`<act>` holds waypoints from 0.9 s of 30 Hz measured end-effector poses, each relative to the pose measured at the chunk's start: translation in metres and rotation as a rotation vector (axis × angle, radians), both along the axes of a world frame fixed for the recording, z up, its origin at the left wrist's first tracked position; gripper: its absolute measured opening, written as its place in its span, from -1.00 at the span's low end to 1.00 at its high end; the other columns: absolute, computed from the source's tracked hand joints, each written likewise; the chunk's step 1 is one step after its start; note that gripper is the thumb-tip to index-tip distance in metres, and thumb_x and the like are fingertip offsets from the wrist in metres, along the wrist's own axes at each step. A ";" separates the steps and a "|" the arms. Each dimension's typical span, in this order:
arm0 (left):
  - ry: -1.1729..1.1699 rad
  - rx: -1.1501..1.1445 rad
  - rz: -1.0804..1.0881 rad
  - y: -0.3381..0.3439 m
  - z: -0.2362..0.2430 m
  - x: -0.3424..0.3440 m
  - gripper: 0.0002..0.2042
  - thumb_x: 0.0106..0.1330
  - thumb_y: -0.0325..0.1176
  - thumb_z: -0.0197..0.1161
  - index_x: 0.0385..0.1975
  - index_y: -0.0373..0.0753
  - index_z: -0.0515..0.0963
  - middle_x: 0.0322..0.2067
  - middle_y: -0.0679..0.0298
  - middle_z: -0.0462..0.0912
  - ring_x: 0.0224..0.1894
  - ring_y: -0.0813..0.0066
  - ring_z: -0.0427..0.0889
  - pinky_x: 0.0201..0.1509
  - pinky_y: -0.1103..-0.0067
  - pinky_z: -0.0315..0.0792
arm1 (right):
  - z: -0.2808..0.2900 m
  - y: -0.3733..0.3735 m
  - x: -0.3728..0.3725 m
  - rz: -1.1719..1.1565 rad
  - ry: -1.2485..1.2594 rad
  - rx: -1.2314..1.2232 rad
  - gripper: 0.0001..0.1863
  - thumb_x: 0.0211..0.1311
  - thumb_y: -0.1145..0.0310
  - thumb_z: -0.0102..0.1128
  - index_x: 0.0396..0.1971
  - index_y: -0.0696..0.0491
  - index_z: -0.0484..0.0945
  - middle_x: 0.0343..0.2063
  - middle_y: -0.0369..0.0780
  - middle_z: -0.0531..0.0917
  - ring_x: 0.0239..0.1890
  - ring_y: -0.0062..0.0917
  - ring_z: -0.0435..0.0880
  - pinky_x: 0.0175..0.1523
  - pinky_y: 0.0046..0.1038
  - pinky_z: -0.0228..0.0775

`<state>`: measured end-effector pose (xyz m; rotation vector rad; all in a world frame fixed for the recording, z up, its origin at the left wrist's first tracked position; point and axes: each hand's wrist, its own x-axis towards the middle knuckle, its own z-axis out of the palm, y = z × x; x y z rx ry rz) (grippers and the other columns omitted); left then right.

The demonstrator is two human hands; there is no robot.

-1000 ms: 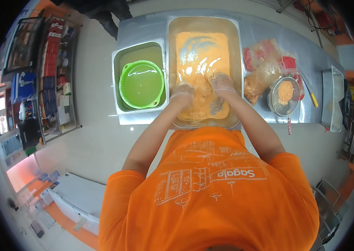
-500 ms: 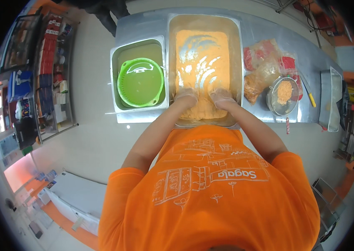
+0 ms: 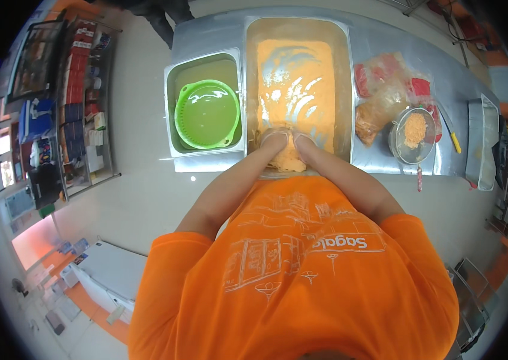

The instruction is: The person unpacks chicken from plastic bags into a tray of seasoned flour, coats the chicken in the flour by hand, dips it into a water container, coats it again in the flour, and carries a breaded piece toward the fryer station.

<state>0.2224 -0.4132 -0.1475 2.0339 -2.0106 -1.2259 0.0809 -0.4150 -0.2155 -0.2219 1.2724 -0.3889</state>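
Note:
A deep rectangular steel pan (image 3: 253,84) holds a spread of orange powder (image 3: 320,78), with bare metal showing through in swept streaks. At its near end, my left hand (image 3: 275,139) and my right hand (image 3: 304,145) are close together in the powder. Both seem to wear thin clear gloves. A small heap of powder (image 3: 289,161) lies between my wrists and the near wall. My fingers are sunk in or hidden by the powder, so I cannot see whether they are closed on anything.
Left of the pan, a green round basket (image 3: 177,123) sits in liquid in a smaller steel pan (image 3: 170,90). On the right lie plastic bags (image 3: 380,99), a wire strainer (image 3: 393,141) with orange crumbs, and a yellow-handled tool (image 3: 456,143). Someone's legs (image 3: 161,24) stand beyond the steel table (image 3: 212,27).
My hands have moved inward toward each other, from apart to nearly touching, and gathered powder between them. The whole view has shifted slightly.

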 end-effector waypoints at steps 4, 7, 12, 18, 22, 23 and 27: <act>-0.105 -0.017 -0.090 0.001 -0.007 0.003 -0.67 0.37 -0.22 -0.05 -0.15 -0.15 0.67 -0.06 0.08 0.69 0.00 0.07 0.65 0.10 0.29 0.49 | 0.003 -0.013 -0.025 0.619 0.412 -0.624 -0.48 0.42 0.00 -0.08 -0.04 0.17 0.60 -0.03 0.07 0.65 0.04 -0.19 0.60 0.07 -0.19 0.44; -0.162 0.090 0.057 -0.019 0.024 0.002 -0.68 0.36 -0.25 -0.04 -0.10 -0.14 0.66 -0.03 0.05 0.67 0.02 0.04 0.64 0.12 0.30 0.49 | 0.140 -0.050 -0.022 0.935 0.715 -0.690 -0.49 0.42 0.01 -0.07 -0.09 0.18 0.61 -0.09 0.09 0.66 0.04 -0.12 0.62 0.09 -0.16 0.46; -0.202 0.049 -0.088 -0.028 0.050 0.013 -0.69 0.33 -0.32 -0.04 -0.20 -0.22 0.69 -0.08 0.01 0.69 -0.06 0.01 0.68 0.03 0.24 0.54 | 0.170 -0.043 -0.033 1.094 1.133 -0.881 -0.49 0.42 0.03 -0.08 -0.16 0.22 0.61 -0.14 0.07 0.68 -0.04 -0.10 0.67 0.11 -0.15 0.47; -0.216 -0.007 -0.164 -0.019 0.058 0.016 -0.70 0.32 -0.32 -0.02 -0.21 -0.25 0.69 -0.08 -0.02 0.68 -0.02 -0.01 0.66 0.07 0.24 0.52 | 0.149 -0.052 -0.045 1.168 0.935 -1.119 -0.63 0.33 0.21 -0.02 -0.25 0.22 0.64 -0.27 0.02 0.70 -0.14 -0.08 0.70 -0.07 -0.13 0.55; -0.195 0.181 -0.206 -0.017 0.052 0.009 -0.68 0.31 -0.35 -0.03 -0.17 -0.27 0.68 -0.05 -0.05 0.67 0.02 -0.03 0.64 0.10 0.25 0.50 | 0.123 -0.043 -0.030 1.371 0.899 -1.039 -0.72 0.23 0.40 -0.02 -0.24 0.20 0.66 -0.24 0.05 0.69 -0.09 -0.07 0.68 -0.01 -0.17 0.52; -0.197 0.178 -0.207 -0.014 0.045 0.011 -0.68 0.31 -0.35 -0.03 -0.17 -0.27 0.68 -0.05 -0.05 0.67 0.02 -0.03 0.64 0.10 0.25 0.50 | 0.111 -0.036 -0.030 1.480 0.821 -1.100 -0.72 0.20 0.46 -0.03 -0.22 0.19 0.66 -0.22 0.05 0.69 -0.07 -0.07 0.67 0.00 -0.19 0.51; -0.154 0.186 -0.315 -0.008 0.034 0.021 -0.65 0.30 -0.38 -0.06 -0.08 -0.30 0.64 0.00 -0.07 0.64 0.05 -0.05 0.63 0.14 0.26 0.48 | 0.102 -0.037 -0.044 1.653 0.665 -0.864 -0.68 0.18 0.46 -0.02 -0.14 0.15 0.65 -0.13 0.06 0.68 -0.07 -0.06 0.67 -0.01 -0.21 0.52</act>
